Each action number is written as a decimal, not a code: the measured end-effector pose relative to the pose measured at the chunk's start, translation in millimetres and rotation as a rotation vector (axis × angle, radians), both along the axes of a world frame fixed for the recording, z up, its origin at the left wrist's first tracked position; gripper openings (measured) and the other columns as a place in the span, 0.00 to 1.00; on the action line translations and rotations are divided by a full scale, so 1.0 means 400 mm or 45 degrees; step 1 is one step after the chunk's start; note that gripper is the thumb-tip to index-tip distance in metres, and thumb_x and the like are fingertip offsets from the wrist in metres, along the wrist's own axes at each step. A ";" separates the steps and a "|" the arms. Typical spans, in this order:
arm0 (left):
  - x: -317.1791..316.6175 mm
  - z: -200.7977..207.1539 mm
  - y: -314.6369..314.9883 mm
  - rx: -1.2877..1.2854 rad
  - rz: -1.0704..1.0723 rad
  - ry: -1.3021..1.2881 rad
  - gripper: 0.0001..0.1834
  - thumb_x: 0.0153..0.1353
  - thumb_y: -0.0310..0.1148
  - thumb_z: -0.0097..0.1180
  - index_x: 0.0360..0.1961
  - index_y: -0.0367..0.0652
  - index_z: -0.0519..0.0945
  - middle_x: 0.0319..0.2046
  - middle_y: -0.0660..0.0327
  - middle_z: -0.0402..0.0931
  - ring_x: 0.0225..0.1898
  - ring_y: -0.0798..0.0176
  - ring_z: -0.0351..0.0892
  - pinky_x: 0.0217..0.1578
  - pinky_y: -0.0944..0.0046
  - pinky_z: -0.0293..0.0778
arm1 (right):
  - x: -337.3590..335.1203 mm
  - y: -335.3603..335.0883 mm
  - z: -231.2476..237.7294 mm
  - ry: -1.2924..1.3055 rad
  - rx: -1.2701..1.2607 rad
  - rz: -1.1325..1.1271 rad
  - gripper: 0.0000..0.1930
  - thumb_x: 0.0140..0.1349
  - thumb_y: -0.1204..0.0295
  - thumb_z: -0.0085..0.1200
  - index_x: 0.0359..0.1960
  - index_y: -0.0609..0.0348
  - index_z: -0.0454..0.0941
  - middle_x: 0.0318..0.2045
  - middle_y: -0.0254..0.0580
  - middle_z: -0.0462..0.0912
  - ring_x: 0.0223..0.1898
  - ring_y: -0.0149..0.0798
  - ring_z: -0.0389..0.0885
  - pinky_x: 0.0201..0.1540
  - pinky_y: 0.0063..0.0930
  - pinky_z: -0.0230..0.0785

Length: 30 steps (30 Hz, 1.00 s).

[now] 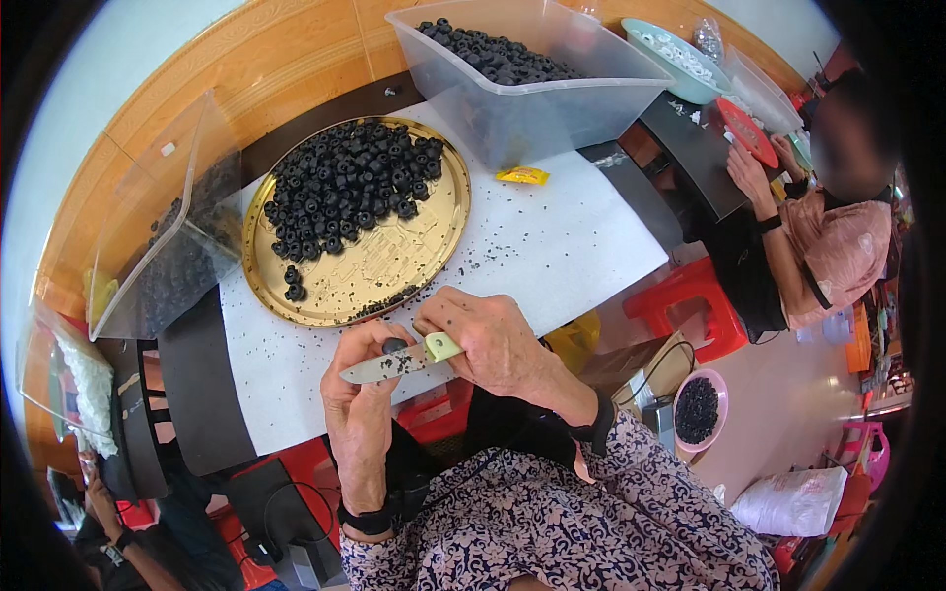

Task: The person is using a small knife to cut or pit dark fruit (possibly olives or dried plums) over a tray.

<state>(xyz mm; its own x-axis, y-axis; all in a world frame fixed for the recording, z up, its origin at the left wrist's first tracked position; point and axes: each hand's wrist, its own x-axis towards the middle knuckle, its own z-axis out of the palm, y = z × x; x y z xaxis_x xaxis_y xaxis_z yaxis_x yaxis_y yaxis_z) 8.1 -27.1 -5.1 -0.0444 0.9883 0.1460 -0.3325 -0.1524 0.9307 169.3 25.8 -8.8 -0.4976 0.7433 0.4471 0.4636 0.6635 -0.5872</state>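
My left hand (357,394) pinches a small black rubber-like part (394,346) between thumb and fingers. A knife (389,365) with a pale green handle is gripped in my right hand (488,340). Its blade points left, across my left thumb and close beside the part, with black crumbs stuck to the steel. Just beyond my hands lies a round gold tray (434,236) heaped with black ring-like parts (345,177). Black trimmings are scattered along the tray's near rim and on the white sheet (552,236) under it.
A clear bin (552,108) of black parts stands behind the tray, another clear bin (158,266) at left. A yellow wrapper (522,175) lies on the sheet. At right a co-worker (838,227) handles a red plate (747,131). A pink basin (702,412) with black bits is on the floor.
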 end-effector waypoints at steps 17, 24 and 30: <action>0.002 0.033 -0.012 0.018 -0.112 -0.022 0.10 0.61 0.27 0.53 0.42 0.35 0.74 0.34 0.60 0.73 0.35 0.70 0.71 0.42 0.68 0.66 | 0.028 0.051 -0.005 0.585 -0.460 0.068 0.10 0.64 0.69 0.46 0.31 0.64 0.74 0.17 0.46 0.74 0.18 0.41 0.73 0.23 0.29 0.66; 0.006 0.003 0.013 0.060 -0.091 -0.067 0.11 0.61 0.28 0.54 0.43 0.35 0.74 0.34 0.62 0.72 0.38 0.71 0.70 0.43 0.69 0.65 | 0.022 0.032 0.010 0.404 -0.296 0.128 0.05 0.59 0.74 0.50 0.30 0.63 0.73 0.21 0.45 0.76 0.22 0.44 0.76 0.26 0.29 0.67; 0.014 0.002 0.011 -0.034 0.015 -0.033 0.11 0.59 0.25 0.54 0.43 0.34 0.74 0.35 0.64 0.72 0.38 0.73 0.68 0.43 0.72 0.65 | 0.009 0.021 -0.003 0.178 -0.085 0.073 0.06 0.52 0.78 0.52 0.32 0.60 0.73 0.26 0.43 0.76 0.28 0.49 0.78 0.28 0.33 0.69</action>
<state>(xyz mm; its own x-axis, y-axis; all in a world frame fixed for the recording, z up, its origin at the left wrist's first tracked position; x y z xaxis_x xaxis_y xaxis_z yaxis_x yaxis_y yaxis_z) 13.6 -22.7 -4.1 -0.0592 0.9912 0.1184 -0.3546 -0.1318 0.9257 172.8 34.3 -10.0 -0.4764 0.7460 0.4654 0.3368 0.6437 -0.6872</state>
